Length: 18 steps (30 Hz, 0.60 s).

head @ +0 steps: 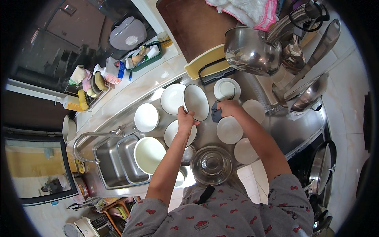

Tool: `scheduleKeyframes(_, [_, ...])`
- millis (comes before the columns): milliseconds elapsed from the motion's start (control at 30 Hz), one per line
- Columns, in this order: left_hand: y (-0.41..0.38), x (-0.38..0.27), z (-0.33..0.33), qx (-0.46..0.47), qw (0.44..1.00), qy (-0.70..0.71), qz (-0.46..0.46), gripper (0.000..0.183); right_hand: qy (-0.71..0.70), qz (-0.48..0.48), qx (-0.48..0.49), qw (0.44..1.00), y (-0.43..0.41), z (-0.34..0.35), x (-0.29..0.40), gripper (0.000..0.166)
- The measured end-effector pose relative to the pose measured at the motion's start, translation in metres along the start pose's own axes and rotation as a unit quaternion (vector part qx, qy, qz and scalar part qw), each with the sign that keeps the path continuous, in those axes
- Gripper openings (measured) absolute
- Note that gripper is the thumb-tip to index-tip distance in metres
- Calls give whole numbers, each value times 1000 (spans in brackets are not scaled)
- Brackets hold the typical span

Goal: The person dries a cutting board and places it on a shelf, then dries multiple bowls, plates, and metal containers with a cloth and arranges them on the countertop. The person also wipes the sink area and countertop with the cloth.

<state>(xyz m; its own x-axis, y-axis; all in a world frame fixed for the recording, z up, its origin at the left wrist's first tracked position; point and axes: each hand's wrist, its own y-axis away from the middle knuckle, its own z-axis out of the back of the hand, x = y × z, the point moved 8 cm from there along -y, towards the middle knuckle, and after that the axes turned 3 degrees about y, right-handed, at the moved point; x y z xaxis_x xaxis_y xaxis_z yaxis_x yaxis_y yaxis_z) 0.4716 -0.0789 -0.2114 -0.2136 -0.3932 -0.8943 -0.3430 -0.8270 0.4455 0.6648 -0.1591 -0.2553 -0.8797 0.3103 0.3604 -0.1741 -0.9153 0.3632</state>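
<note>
My left hand (187,120) grips the rim of a dark-rimmed white bowl (196,102), tilted above the steel counter. Behind it lies a white plate (173,98), and a white dish (174,134) is partly hidden under my left wrist. My right hand (229,108) holds a dark grey cloth (216,112) against the counter, just below a stack of small white plates (226,89). White bowls (229,129) stand near my right forearm. Close to my body is a clear glass bowl (211,164) with a lid-like round piece in it. A white bowl (147,117) stands nearer the sink.
The double steel sink (133,160) and its curved faucet (86,135) are at left, a cream basin (149,155) at its edge. A steel pot (253,51) and ladles (314,56) stand upper right. A frying pan (321,169) is on the stove at right.
</note>
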Motion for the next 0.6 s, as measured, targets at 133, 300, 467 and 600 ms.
scheduleKeyframes(133, [-11, 6, -10, -11, 1000, -23, -12, 25, -90, -93, -27, 991, -21, 47, -50, 25])
scheduleKeyframes(300, [-24, 4, -27, -17, 993, -108, -39, 42, -85, -259, -228, 935, -49, 35, -169, 28])
scheduleKeyframes(467, [-32, -12, -32, 2, 972, -221, -76, 42, -321, -292, -110, 894, -70, 1, -169, 30])
scheduleKeyframes(600, [-37, -25, -53, 35, 958, -267, -99, 37, -341, -288, -155, 882, -77, -10, -190, 27])
